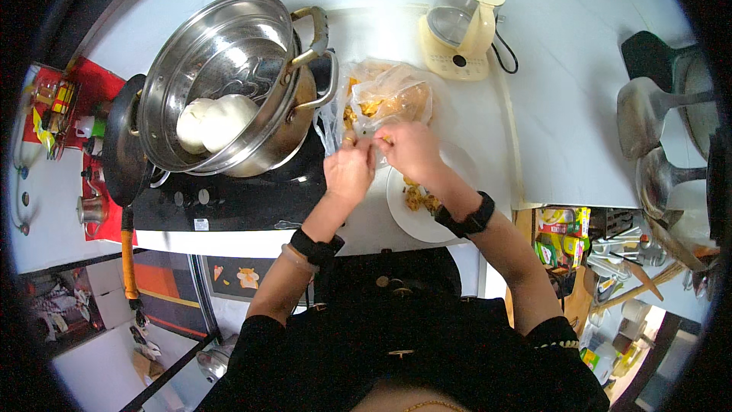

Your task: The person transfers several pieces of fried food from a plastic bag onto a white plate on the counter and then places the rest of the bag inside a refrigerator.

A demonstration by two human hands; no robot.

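Observation:
A thin clear plastic bag (pixel 394 94) with yellowish-brown food inside lies on the white counter. My left hand (pixel 350 170) and my right hand (pixel 410 149) pinch its gathered near end, close together; the fingertips are blurred. Under my right wrist, a white plate (pixel 417 228) holds small yellow-brown food pieces (pixel 420 200), partly hidden by my forearm. Left of the bag stands a steel steamer pot (pixel 286 140), its perforated basket (pixel 229 51) tilted on top. Two smooth white buns or dough pieces (pixel 220 122) rest in that basket.
The pot stands on a black cooktop (pixel 229 200). A black wok (pixel 123 143) with an orange handle (pixel 128 263) is at its left. Behind the plate is a cream electric kettle (pixel 457 40) with a cord. Ladles and spatulas (pixel 643 117) hang at right, above packaged goods (pixel 563 237).

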